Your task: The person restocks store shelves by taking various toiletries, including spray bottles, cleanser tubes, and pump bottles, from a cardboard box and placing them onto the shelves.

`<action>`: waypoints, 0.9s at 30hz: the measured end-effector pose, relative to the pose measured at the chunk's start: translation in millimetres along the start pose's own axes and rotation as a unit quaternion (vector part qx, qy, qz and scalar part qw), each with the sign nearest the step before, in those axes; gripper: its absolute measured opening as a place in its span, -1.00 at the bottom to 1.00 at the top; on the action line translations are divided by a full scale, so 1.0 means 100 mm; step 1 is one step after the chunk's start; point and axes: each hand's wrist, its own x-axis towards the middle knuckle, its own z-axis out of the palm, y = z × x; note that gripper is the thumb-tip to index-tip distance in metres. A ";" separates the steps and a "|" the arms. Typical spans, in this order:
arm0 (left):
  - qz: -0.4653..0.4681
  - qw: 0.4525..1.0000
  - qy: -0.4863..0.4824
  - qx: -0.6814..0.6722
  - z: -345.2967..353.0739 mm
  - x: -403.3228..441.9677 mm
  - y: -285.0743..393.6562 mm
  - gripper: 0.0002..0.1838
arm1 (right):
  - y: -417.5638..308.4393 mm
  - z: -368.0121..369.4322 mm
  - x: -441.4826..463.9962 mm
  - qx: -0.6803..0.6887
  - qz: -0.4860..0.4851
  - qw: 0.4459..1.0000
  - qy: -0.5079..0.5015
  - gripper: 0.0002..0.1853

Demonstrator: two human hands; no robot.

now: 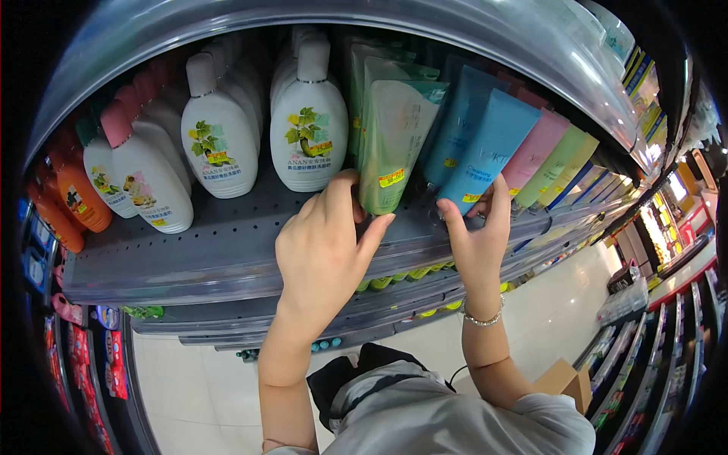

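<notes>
My left hand [320,241] is closed around the bottom of a pale green squeeze tube [396,140] with a yellow price sticker, its thumb at the front near the cap end. To the right, my right hand [482,241] grips the lower end of a blue cleansing tube [497,140] between thumb and fingers. Both tubes stand cap down at the front of their rows, and their bases are partly hidden by my fingers. A white bottle [309,129] with a green plant picture stands just left of the green tube.
The grey shelf [235,227] has a clear plastic front edge, and another curved shelf edge [250,15] hangs above. More white bottles [220,144], orange bottles [80,189] and a pink tube [537,155] line the shelf. A cardboard box [565,379] lies behind my right arm.
</notes>
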 end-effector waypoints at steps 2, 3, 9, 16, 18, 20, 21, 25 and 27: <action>0.002 1.000 -0.003 0.004 -0.01 0.00 0.00 -0.58 | 0.01 0.04 0.00 0.016 0.004 1.000 0.006 -0.35; 0.003 1.000 -0.003 0.005 -0.01 0.00 0.01 -0.57 | 0.01 0.05 0.00 0.028 0.004 1.000 0.012 -0.35; -0.007 1.000 0.000 0.004 0.00 0.01 0.03 -0.59 | 0.07 0.08 0.00 0.042 -0.020 0.999 0.015 -0.34; -0.037 0.999 -0.029 0.027 0.00 0.01 0.08 -0.60 | 0.04 0.01 -0.09 0.056 -0.055 0.997 0.022 -0.25; -0.034 0.998 -0.045 0.032 0.00 0.01 0.07 -0.59 | 0.03 -0.10 -0.20 0.065 -0.060 0.996 0.009 -0.30; -0.038 0.997 -0.042 0.047 -0.01 0.00 0.08 -0.59 | 0.13 -0.24 -0.40 0.085 -0.118 0.989 -0.002 -0.37; -0.045 0.996 -0.046 0.064 -0.01 -0.01 0.07 -0.60 | 0.20 -0.29 -0.56 0.115 -0.122 0.986 -0.009 -0.45; -0.080 0.992 -0.052 0.079 -0.01 -0.04 0.10 -0.63 | 0.54 -0.62 -1.39 0.119 0.010 0.986 -0.116 -0.56; -0.078 0.993 -0.061 0.067 0.01 -0.04 0.10 -0.67 | 0.64 -0.90 -1.89 0.094 0.110 0.977 -0.157 -0.62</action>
